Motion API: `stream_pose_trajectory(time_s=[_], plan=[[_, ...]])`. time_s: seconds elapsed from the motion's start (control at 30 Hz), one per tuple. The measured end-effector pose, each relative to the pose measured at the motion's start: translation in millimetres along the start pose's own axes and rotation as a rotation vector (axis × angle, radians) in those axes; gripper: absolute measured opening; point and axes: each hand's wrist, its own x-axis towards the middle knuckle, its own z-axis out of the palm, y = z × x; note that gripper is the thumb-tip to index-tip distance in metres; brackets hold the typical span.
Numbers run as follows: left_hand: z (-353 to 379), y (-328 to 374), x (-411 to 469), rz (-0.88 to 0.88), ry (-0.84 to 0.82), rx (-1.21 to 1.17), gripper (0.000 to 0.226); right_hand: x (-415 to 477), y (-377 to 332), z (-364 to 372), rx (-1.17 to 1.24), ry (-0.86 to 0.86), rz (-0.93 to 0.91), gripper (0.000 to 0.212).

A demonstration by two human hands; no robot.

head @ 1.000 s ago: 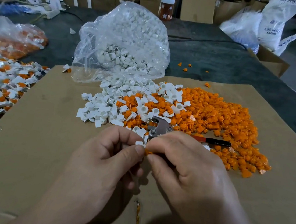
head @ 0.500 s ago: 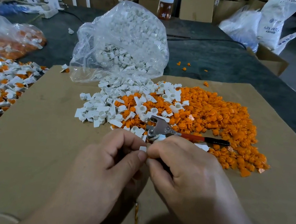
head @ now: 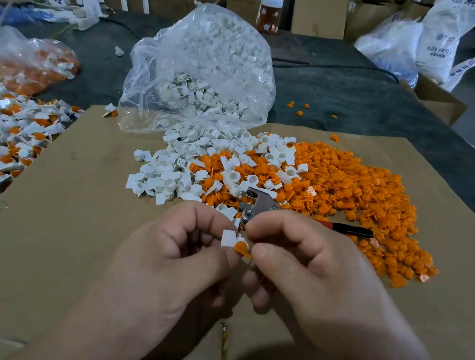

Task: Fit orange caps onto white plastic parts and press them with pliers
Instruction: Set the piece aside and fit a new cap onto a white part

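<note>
My left hand (head: 171, 264) pinches a small white plastic part (head: 228, 237) between thumb and fingers. My right hand (head: 317, 273) meets it fingertip to fingertip and holds an orange cap (head: 241, 248) against that part. Just behind my hands lie the pliers (head: 260, 204), metal head to the left and red-black handle (head: 348, 229) to the right, untouched. A heap of loose orange caps (head: 352, 192) spreads over the cardboard (head: 63, 235). Loose white parts (head: 169, 175) lie to its left.
A clear bag of white parts (head: 203, 73) stands open behind the heaps. Assembled white-and-orange pieces (head: 9, 138) are piled at the left edge, with another bag (head: 22, 66) behind. A bottle (head: 270, 7), boxes and sacks stand at the back.
The white part and orange cap now show between my fingertips, where before they were mostly hidden. My hands stay together in front of the pliers.
</note>
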Motion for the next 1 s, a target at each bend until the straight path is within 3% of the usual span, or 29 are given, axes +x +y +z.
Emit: stream_pose_trajectory(time_s=[0.3, 0.5, 0.83, 0.93, 1.0], plan=[[-1, -5, -5, 0.066, -0.022, 0.043, 0.027, 6, 5, -2, 0.354, -0.086, 0.088, 0.015], [-5, -10, -5, 0.116, 0.015, 0.327, 0.039, 7, 0, -3, 0.368, -0.099, 0.104, 0.014], [-6, -11, -4, 0.117, -0.034, 0.235, 0.045, 6, -2, -4, 0.312, -0.083, 0.11, 0.013], [-3, -8, -2, 0.077, -0.041, 0.13, 0.046, 3, -4, -3, 0.156, -0.032, 0.044, 0.017], [-2, -4, 1, 0.037, 0.002, 0.021, 0.041, 1, 1, -8, -0.271, 0.156, -0.135, 0.01]])
